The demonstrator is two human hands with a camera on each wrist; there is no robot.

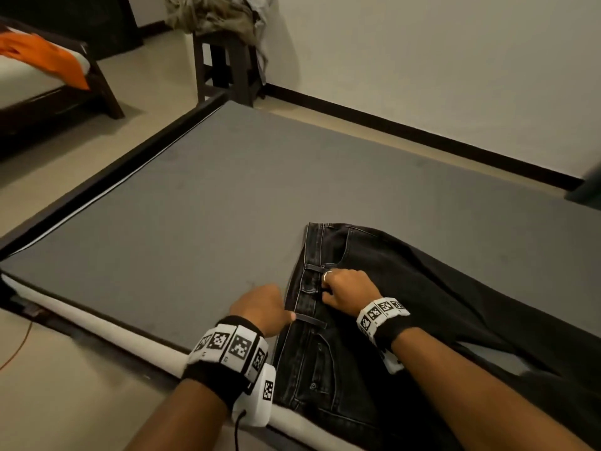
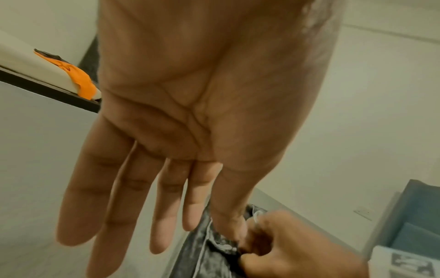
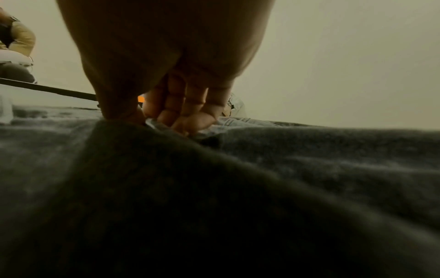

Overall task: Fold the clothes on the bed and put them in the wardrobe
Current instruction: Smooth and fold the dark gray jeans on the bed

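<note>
A pair of dark grey jeans (image 1: 406,288) lies flat on the grey mattress (image 1: 211,206), waistband to the left and legs running off to the right. My right hand (image 1: 348,288) sits on the waistband by a belt loop, and its curled fingers pinch the denim (image 2: 202,259), as the left wrist view shows. My left hand (image 1: 260,304) is just left of the waistband. Its fingers (image 2: 107,188) are straight and spread, and only the thumb touches the band's edge. In the right wrist view the jeans (image 3: 238,188) fill the lower frame beneath the right hand (image 3: 166,75).
The mattress stretches bare to the left and far side of the jeans. A dark stool (image 1: 224,66) heaped with clothes (image 1: 211,14) stands past the bed's far corner by the wall. Another bed with an orange cloth (image 1: 48,56) is at far left. An orange cable (image 1: 19,349) lies on the floor.
</note>
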